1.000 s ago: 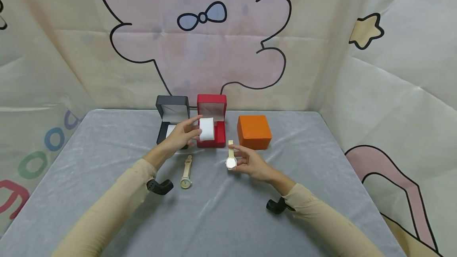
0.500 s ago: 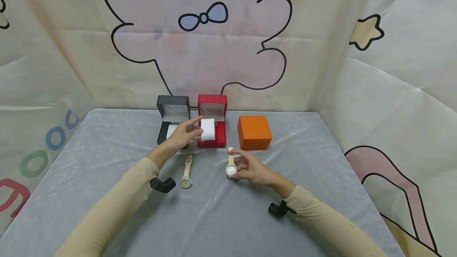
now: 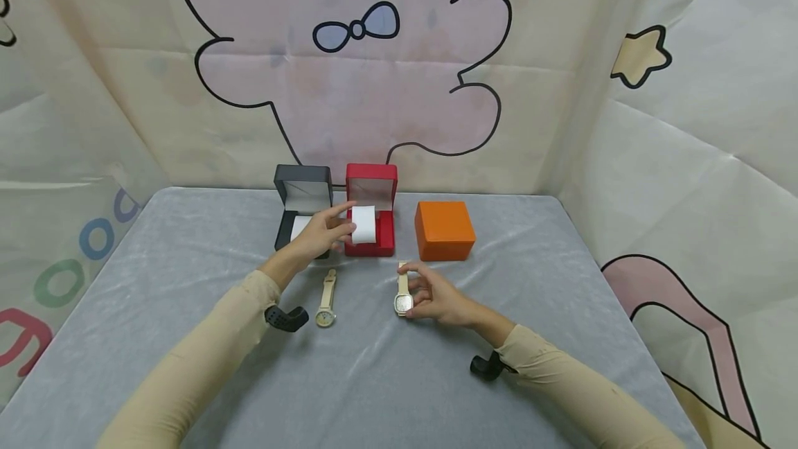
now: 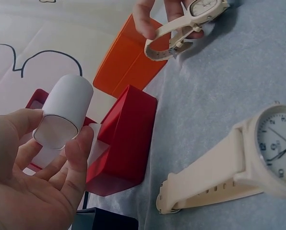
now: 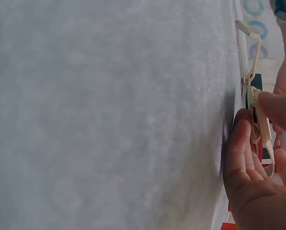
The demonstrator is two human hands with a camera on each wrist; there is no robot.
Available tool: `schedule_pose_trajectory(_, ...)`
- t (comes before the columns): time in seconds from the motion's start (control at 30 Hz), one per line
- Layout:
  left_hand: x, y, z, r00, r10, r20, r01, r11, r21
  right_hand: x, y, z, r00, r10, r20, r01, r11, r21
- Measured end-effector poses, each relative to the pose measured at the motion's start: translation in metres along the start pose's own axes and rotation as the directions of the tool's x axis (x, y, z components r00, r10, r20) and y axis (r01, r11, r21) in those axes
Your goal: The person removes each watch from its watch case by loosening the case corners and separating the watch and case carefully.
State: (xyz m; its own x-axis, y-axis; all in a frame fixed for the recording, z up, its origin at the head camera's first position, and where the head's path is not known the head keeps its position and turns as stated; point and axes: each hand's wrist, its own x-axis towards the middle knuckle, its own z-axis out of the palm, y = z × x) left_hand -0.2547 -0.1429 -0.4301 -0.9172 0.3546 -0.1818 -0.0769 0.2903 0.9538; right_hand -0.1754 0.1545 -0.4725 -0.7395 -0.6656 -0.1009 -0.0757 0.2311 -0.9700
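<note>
My left hand pinches a white cylindrical watch pillow between thumb and fingers, in front of the open red watch box. My right hand grips a cream wristwatch with a squarish face, its strap still looped in the left wrist view. Thumb and fingers hold it at the case and strap, close over the cloth in the right wrist view. A second cream wristwatch, with a round dial, lies on the table between the two hands, its strap pointing away from me.
An open dark grey watch box stands left of the red one, with a white pillow inside, partly behind my left hand. To the right sits a closed orange box. Grey cloth covers the table; printed curtains rise behind and beside it.
My right hand has drawn the squarish watch down and toward me, away from the boxes. My left hand and the white pillow have stayed almost in place.
</note>
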Motion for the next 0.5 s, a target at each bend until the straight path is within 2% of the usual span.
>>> schedule_pose_trajectory(0.5,0.0075,0.0004,-0.0002,1.0,-0.005,-0.013,0.005,1.0,0.022,0.0025,-0.0025,0.0028,1.0,0.021,0.006,-0.019,0.986,-0.163)
